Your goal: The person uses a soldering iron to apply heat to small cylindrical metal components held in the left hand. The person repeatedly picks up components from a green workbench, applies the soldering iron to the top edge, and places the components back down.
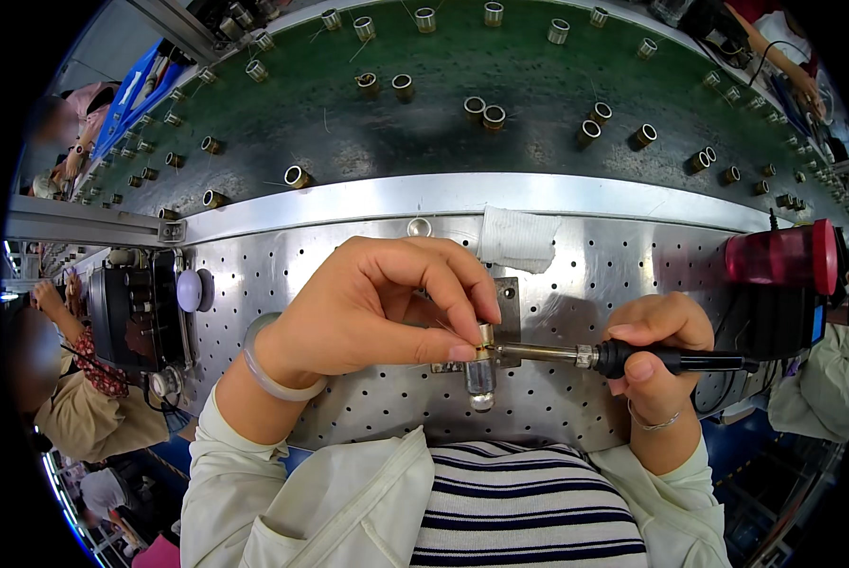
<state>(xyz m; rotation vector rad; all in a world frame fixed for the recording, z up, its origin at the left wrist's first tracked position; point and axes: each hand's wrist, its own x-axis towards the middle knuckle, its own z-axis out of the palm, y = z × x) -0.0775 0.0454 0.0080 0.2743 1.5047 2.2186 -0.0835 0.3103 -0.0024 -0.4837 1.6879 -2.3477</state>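
My left hand (363, 308) reaches in over the perforated metal plate, thumb and fingers pinched on a small metal cylinder (485, 333) with a brassy lower rim. Thin wire-like strands show by the thumb. Just under the pinch is a silvery, rounded-end tube (481, 383); whether it is joined to the cylinder I cannot tell. Gripped in my right hand (666, 331) is a soldering iron (543, 353) with a black handle, pointing left. Its tip meets the cylinder's lower rim or lies right beside it. A metal block (508, 301) is partly hidden behind my left fingers.
Beyond the metal rail (368, 204), a green belt (283, 104) carries many small metal cylinders. A folded white cloth (519, 239) and a round metal piece (419, 227) lie near the rail. At right stands a red container (779, 257). Other people work at both sides.
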